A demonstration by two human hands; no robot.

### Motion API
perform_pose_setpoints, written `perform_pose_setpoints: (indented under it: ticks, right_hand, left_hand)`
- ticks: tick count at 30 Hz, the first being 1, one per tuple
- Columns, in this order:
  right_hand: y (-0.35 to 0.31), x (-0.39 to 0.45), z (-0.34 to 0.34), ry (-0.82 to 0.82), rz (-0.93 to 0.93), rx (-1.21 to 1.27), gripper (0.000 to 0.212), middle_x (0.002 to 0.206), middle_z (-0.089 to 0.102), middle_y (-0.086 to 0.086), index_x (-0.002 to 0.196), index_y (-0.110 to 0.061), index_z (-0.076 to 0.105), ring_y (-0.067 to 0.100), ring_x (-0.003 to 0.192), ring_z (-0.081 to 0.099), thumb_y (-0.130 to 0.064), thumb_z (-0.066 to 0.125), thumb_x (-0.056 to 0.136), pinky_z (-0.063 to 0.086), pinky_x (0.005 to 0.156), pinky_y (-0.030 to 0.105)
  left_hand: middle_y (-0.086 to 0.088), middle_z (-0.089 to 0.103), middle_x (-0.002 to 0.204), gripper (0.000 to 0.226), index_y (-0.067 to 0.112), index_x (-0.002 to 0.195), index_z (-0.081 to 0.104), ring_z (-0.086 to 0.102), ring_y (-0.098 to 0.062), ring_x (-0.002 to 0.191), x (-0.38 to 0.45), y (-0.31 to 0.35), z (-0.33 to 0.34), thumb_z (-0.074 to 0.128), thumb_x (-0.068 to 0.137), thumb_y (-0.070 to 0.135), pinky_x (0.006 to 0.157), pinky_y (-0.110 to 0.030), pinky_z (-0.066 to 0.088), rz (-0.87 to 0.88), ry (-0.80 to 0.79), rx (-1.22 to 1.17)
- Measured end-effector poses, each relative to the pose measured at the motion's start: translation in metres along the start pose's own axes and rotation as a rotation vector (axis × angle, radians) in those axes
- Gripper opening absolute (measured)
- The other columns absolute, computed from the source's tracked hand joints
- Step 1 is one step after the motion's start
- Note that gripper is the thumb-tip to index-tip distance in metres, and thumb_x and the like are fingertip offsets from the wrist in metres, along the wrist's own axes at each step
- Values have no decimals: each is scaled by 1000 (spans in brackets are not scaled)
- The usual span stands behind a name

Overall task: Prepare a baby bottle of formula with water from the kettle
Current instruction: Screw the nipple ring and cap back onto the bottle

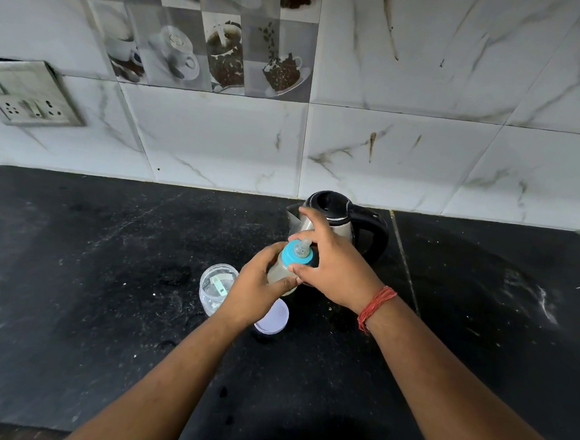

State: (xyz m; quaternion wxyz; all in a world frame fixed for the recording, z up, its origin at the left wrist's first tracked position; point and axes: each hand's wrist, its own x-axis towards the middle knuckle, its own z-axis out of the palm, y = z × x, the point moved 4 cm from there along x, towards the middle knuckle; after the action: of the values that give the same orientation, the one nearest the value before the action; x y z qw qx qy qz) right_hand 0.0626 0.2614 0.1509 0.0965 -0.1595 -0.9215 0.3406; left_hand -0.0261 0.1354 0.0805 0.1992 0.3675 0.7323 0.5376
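Baby bottle (pixel 286 271), its body clouded with pale liquid and capped by a blue collar (pixel 296 253) and clear teat (pixel 302 245), is held tilted just in front of the steel kettle (pixel 336 219), above a black stone counter (pixel 105 292). The left hand (pixel 260 286) wraps the bottle's lower body, fingers curled tight around it. The right hand (pixel 333 267), a red thread band (pixel 377 306) at its wrist, reaches over the top, thumb and fingers spread and pinching the collar's rim.

Judging by that grip, the collar is being screwed home. Doing it well likely means keeping the bottle steadier and more upright, turning only the collar while the left hand resists, and stopping once it seats squarely so nothing leaks when shaken.

Left of the kettle and nearer the camera stands an open clear jar (pixel 217 292) with a pale scoop inside; its white lid (pixel 272 316) lies on the counter beside it, partly hidden under the left wrist. Both sit close beneath the working hands and could be knocked if the bottle is set down carelessly. The kettle, lid shut, stands touching distance behind the right hand's fingers; if hot, its metal side is a hazard. A wall socket (pixel 26 98) sits far left of the kettle.
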Motion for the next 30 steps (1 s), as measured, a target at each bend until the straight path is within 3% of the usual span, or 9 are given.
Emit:
perform_pose_setpoints:
  ticks: [5,10,14,17,22,25,27,30]
  right_hand:
    - [1,2,1,109,-6,-52,97,119,66,-3,154,-32,20,14,110,62,-38,83,80,55,96,34]
    - [1,5,-2,123,-7,-118,100,120,66,2,154,-28,22,17,110,62,-50,81,77,54,93,34]
    - [7,9,-10,50,0,15,102,142,58,-9,155,-29,20,10,129,54,-36,86,76,43,106,24]
    - [13,11,-12,12,-16,90,95,139,61,-15,154,-30,24,7,127,56,-24,84,80,42,112,26]
    - [13,11,-8,153,10,64,91,111,63,-12,148,-24,35,7,105,61,-38,87,74,52,97,30]
    - [8,11,-6,216,5,-89,96,117,61,-4,148,-23,34,13,108,57,-55,82,71,51,91,30]
    - [10,13,-7,184,4,-12,98,125,59,-5,149,-22,33,10,114,56,-51,85,71,50,98,31]
    - [17,16,-10,98,-44,190,92,137,59,-9,150,-26,31,5,124,56,-29,87,76,46,110,35]
  left_hand:
    - [13,67,125,58,30,136,58,64,-13,117,3,1,1,76,83,40,99,-48,55,7,1,1]
    - [12,67,126,57,27,139,57,65,-12,118,6,0,3,78,86,36,100,-46,56,-2,-13,-25]
    - [10,67,126,53,28,137,57,65,-10,117,11,1,1,79,89,22,101,-44,56,-1,-10,-58]
    - [12,67,125,52,31,135,57,64,-9,116,14,4,0,80,88,29,101,-43,56,13,-8,-45]
    - [13,68,125,52,30,136,58,64,-7,117,18,7,3,80,89,22,102,-40,55,23,-12,-39]
    - [14,67,127,52,28,137,58,63,-6,118,19,7,3,77,90,16,104,-43,54,24,-21,-37]
    - [13,67,127,53,27,138,57,64,-7,118,20,7,2,77,90,15,103,-43,54,23,-21,-44]
    - [13,67,127,53,32,135,57,64,-6,117,22,9,-1,78,89,18,103,-40,54,31,-2,-49]
